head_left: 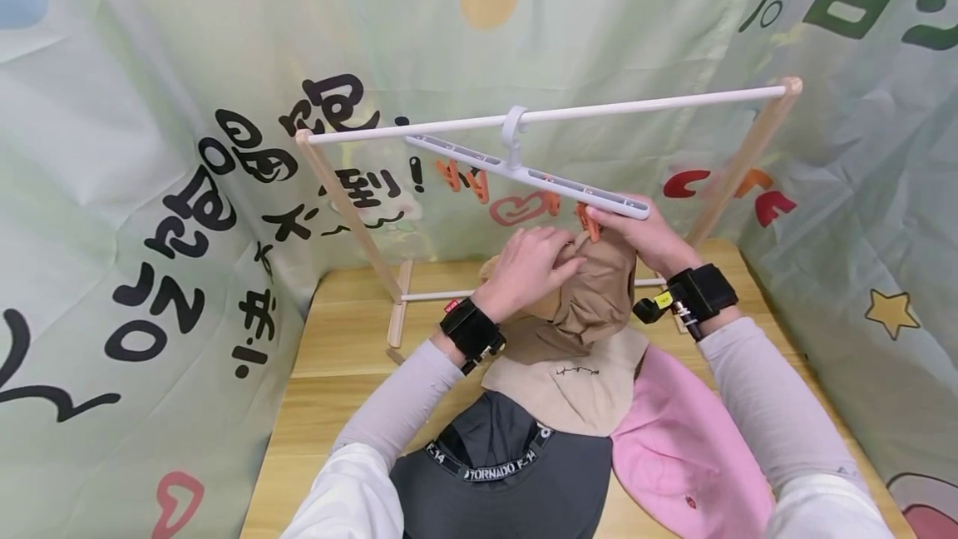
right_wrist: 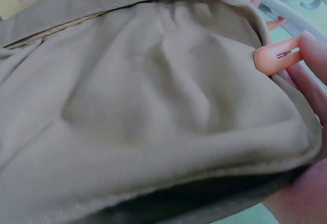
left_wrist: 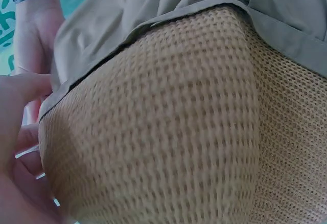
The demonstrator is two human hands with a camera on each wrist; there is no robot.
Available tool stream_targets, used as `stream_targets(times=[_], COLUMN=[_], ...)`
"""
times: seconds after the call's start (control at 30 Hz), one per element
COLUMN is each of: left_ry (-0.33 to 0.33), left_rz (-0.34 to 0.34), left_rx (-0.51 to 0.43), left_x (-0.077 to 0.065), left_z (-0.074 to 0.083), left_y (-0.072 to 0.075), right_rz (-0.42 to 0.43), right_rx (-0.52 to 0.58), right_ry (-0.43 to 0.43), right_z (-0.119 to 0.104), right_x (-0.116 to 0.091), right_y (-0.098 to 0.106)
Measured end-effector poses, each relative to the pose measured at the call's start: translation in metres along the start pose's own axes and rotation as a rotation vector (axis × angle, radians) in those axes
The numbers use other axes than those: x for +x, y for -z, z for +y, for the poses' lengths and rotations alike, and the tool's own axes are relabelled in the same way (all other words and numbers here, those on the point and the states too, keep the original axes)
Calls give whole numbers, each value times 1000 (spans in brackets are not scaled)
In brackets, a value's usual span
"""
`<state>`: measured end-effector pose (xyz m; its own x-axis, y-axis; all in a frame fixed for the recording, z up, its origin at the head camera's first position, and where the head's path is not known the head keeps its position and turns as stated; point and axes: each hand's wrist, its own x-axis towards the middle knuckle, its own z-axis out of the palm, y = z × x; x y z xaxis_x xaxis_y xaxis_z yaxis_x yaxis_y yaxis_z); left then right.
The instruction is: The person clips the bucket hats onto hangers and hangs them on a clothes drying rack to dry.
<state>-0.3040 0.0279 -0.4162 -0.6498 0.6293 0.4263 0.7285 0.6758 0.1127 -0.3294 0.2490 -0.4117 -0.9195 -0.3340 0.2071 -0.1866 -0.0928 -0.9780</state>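
Observation:
A brown hat [head_left: 599, 285] of gathered fabric with a woven straw-like part [left_wrist: 153, 127] hangs between both hands, below a white clip hanger [head_left: 572, 190]. My left hand [head_left: 524, 269] grips the hat's upper edge, thumb toward the right. With thumb and fingers, my right hand [head_left: 651, 235] pinches an orange clothespin [right_wrist: 276, 56] near the hanger's right end. The clothespin's tip overlaps the hat's fabric edge in the right wrist view. Several other orange clothespins [head_left: 452, 175] hang along the hanger, which slopes down to the right.
The hanger hooks over a white rod [head_left: 636, 108] on a wooden-sided stand [head_left: 348, 219]. On the wooden table [head_left: 337, 373], a beige hat [head_left: 569, 381], a dark grey hat [head_left: 516, 497] and a pink hat [head_left: 688, 447] lie nearer me. Printed curtains [head_left: 599, 32] surround the table.

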Motion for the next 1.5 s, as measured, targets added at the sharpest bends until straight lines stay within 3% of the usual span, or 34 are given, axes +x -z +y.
stream_targets(times=[0.1, 0.27, 0.57, 0.8, 1.03, 1.27, 1.5], left_ry=[-16, 21, 90, 193, 297, 297, 311], left_rz=[-7, -32, -10, -121, -195, -154, -142], left_rx=[-23, -10, 46, 40, 54, 34, -49], left_x=[0, 0, -9, -11, -11, -20, -29], left_z=[2, 1, -19, -24, -24, -28, -28], left_y=[2, 0, -26, -44, -62, -69, -63], right_rz=[-22, -9, 14, 77, 195, 226, 298], right_rx=[7, -4, 18, 24, 20, 56, 31], right_ry=[16, 31, 72, 109, 40, 64, 21], right_z=[-2, -3, 5, 7, 11, 18, 23], right_x=[1, 1, -1, -3, -13, -22, -35], right_y=[6, 18, 35, 37, 31, 29, 30])
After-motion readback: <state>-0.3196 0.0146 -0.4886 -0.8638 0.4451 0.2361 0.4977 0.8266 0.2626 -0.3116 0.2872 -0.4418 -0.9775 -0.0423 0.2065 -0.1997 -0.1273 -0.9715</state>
